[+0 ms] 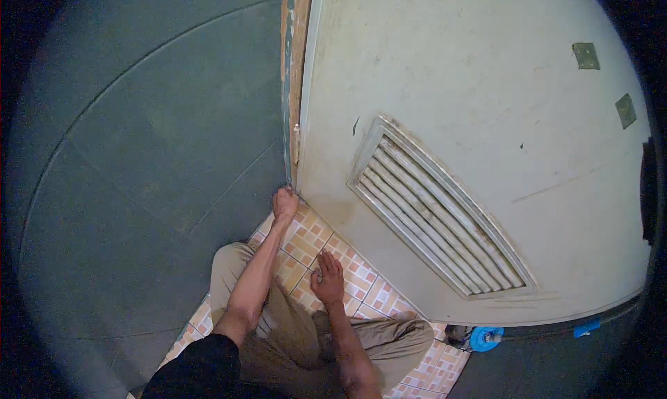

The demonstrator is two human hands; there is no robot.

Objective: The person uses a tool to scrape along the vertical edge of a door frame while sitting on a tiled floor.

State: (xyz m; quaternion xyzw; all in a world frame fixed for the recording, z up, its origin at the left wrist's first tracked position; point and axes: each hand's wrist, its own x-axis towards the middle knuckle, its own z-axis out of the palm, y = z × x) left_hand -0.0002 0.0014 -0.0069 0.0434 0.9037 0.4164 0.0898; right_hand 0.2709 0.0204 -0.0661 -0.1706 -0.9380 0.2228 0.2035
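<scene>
My left hand [284, 204] is closed in a fist at the foot of the door frame [297, 114], where the grey wall [180, 163] meets the floor. Whatever its fingers hold, if anything, is hidden. Wood shows bare and worn along the frame's edge. To the right and nearer me, my right hand [329, 281] hovers over or rests on the tiled floor [306, 236]; which of the two I cannot tell. Its fingers are stretched forward with the thumb apart. An off-white door [431, 72] with a slatted vent [438, 208] stands beside both hands.
My bent legs in khaki trousers [396, 340] fill the floor near me. At the door's lower right edge sits a round blue object [486, 338], with a small blue piece [587, 328] farther right. Two greenish patches [586, 56] mark the door.
</scene>
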